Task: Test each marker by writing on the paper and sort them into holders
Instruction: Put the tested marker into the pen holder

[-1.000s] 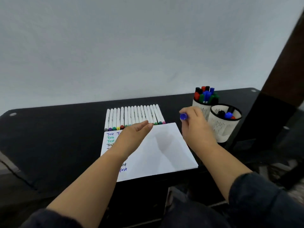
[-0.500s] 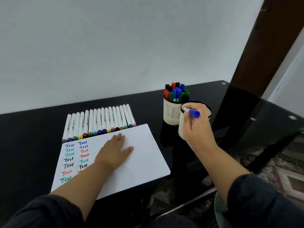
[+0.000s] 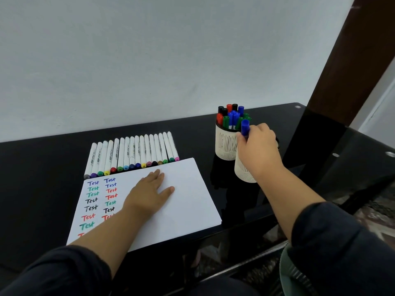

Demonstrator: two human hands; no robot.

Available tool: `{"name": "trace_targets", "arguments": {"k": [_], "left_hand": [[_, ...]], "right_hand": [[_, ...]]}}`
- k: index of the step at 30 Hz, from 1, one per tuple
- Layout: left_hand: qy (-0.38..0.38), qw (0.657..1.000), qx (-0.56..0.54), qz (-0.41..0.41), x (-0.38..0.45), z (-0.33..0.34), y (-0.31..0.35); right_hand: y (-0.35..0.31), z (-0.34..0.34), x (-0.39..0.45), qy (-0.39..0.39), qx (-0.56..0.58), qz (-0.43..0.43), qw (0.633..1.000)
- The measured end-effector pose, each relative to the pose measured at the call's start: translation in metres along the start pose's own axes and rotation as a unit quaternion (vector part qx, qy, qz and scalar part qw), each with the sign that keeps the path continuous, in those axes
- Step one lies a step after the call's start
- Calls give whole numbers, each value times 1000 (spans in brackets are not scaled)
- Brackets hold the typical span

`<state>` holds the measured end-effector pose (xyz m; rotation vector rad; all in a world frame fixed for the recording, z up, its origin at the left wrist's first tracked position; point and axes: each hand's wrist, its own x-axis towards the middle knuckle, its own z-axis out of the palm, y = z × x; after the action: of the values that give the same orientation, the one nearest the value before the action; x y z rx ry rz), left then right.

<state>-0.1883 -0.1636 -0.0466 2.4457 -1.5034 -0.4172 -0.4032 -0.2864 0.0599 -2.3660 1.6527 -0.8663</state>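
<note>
The blue marker [image 3: 245, 127] stood near upright, cap up, pinched in the curled fingers of the right hand [image 3: 257, 148], at about 2 o'clock from the paper [image 3: 188, 197]. It was held over the near holder [image 3: 243, 171], whose mouth the hand hid. The far holder [image 3: 225, 144] stood just behind, at 11 o'clock from the near one, touching or nearly so, packed with capped markers in red, black, green and blue. The left hand [image 3: 149, 192] lay flat on the paper, fingers straight and together, thumb spread, pointing to 1 o'clock. "Test" was written in two columns down the paper's left side in blue, green, red and black. A marker row [image 3: 132, 153] of white barrels lay side by side at 12 o'clock from the paper, coloured ends toward the sheet's far edge. All rested on the black table [image 3: 38, 167].
</note>
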Motion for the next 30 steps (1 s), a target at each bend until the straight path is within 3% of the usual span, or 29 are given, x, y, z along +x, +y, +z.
{"name": "trace_targets", "arguments": {"k": [7, 16, 21, 30], "left_hand": [[-2, 1000, 0, -1, 1, 1, -1], [8, 1000, 1, 2, 1, 1, -1], [6, 1000, -2, 0, 1, 2, -1], [5, 1000, -4, 0, 3, 4, -4]], "right_hand": [[-5, -6, 9, -29, 68, 27, 997], [5, -2, 17, -73, 22, 20, 997], [9, 2, 13, -57, 78, 4, 995], [15, 0, 13, -32, 38, -55, 997]]}}
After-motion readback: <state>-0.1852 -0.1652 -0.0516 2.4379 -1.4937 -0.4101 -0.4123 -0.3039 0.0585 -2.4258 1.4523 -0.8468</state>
